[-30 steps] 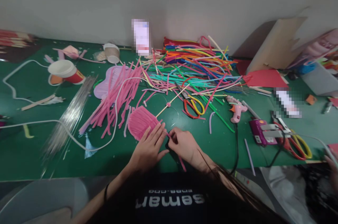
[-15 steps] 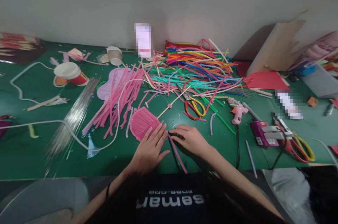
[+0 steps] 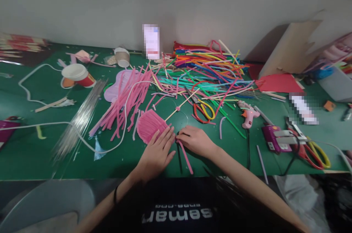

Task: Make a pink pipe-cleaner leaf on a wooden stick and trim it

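Note:
A pink fan-shaped piece made of pipe cleaners (image 3: 150, 125) lies on the green table in front of me. My left hand (image 3: 157, 154) rests flat on its lower right edge, fingers stretched out. Just right of those fingertips, my right hand (image 3: 199, 141) is closed in a pinch on a pink pipe cleaner (image 3: 187, 158), whose free end slants toward the table's front edge. The pinched part is hidden by the fingers. Beyond the hands, a thin wooden stick (image 3: 172, 116) with a pink bead (image 3: 178, 108) reaches from the fan toward red-and-yellow scissors (image 3: 201, 112).
Loose pink pipe cleaners (image 3: 132, 101) lie left of the fan, and a multicoloured heap (image 3: 209, 64) spreads behind it. A pink glue gun (image 3: 250, 115) stands at right near a purple power block (image 3: 271, 138). Metal wires (image 3: 82, 117) and a paper cup (image 3: 78, 74) are at left.
The whole view has shifted slightly. The free end of the pink pipe cleaner has swung a little to the left and up. My left hand still lies on the fan.

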`<state>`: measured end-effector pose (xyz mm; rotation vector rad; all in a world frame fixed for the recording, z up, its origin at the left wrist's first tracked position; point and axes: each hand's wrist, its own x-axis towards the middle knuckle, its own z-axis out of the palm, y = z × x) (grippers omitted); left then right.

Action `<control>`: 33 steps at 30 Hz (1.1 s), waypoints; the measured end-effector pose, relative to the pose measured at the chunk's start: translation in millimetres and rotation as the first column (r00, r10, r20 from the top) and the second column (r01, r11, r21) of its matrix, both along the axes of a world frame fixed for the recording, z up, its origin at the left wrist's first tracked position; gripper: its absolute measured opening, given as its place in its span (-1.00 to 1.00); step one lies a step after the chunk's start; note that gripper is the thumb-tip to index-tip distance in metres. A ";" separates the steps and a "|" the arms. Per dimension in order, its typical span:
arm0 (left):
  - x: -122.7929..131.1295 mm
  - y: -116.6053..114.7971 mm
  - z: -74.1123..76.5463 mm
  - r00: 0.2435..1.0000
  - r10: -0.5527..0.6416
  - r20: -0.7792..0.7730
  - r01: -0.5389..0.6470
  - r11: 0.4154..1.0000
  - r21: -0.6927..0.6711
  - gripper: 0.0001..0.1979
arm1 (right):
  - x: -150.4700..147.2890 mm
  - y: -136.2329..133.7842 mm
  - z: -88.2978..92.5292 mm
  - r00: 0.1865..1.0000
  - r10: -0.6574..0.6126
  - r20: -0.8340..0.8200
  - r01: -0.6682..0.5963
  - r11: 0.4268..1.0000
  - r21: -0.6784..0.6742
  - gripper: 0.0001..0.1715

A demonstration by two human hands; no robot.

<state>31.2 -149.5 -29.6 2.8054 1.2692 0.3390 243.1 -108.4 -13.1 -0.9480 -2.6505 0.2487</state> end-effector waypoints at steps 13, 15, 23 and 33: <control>5.5 -32.3 1.3 0.991 0.074 0.107 -0.081 0.994 0.067 -0.56 | -1.6 12.9 8.3 0.992 0.094 0.086 -0.093 0.996 -0.012 -0.75; 9.6 -39.2 -0.3 0.987 0.109 0.114 -0.114 0.993 0.043 -0.54 | -2.0 13.2 8.8 0.994 0.081 0.072 -0.078 0.996 -0.046 -0.74; 12.4 -39.6 -6.5 0.991 0.111 0.077 -0.113 0.993 0.031 -0.47 | -10.4 18.8 16.8 0.994 0.054 0.094 -0.034 0.979 -0.202 -0.83; 11.9 -38.8 -4.0 0.986 0.116 0.122 -0.117 0.993 -0.001 -0.46 | -13.1 42.4 14.4 0.996 -0.072 -0.052 0.030 0.821 -0.570 -0.86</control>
